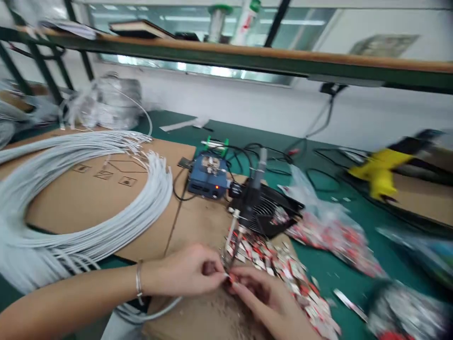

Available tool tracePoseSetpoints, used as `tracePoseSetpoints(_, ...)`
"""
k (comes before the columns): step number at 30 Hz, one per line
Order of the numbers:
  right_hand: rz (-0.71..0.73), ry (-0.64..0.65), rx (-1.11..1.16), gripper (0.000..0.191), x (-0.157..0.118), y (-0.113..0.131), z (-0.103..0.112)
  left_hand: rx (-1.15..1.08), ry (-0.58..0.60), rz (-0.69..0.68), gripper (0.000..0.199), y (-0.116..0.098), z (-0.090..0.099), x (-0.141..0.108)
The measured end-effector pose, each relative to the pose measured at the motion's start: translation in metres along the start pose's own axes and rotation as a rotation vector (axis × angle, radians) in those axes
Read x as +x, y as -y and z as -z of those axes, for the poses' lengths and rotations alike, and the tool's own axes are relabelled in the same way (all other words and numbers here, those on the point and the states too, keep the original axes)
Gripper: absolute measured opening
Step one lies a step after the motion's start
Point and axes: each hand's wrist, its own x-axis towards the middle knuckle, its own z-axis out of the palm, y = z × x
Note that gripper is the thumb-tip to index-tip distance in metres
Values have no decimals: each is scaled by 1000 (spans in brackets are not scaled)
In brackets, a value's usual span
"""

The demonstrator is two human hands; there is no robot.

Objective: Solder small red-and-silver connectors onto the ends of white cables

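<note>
My left hand (184,274), a metal bracelet on its wrist, pinches what looks like the end of a white cable (161,312); the cable runs beneath the hand and is partly hidden. Thumb and fingers of my right hand (271,300) are closed on a small red-and-white piece (231,278). The fingertips of both hands meet there, blurred. Just above them points the tip of a black-handled soldering iron (253,196), held up at a slant. Beside my right hand lies a pile of small red-and-white pieces (279,259) on the cardboard.
A big coil of white cables (141,212) covers the left side. Behind stand a blue box (207,177) with a lit red light and a black vented unit (272,208). To the right are a plastic bag of pieces (329,231), tweezers (350,304) and a yellow glue gun (382,170).
</note>
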Motion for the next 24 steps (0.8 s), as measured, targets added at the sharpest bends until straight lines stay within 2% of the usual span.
tracePoseSetpoints(3,-178,55,288,37,6,5,3,2,23,31,21,0,1,3)
tracePoseSetpoints(7,-245,47,472,42,9,4,4,27,36,68,20,2,-3,5)
tracePoseSetpoints(24,-210,-55,548,28,13,4,-2,95,22,117,18,1,1,5)
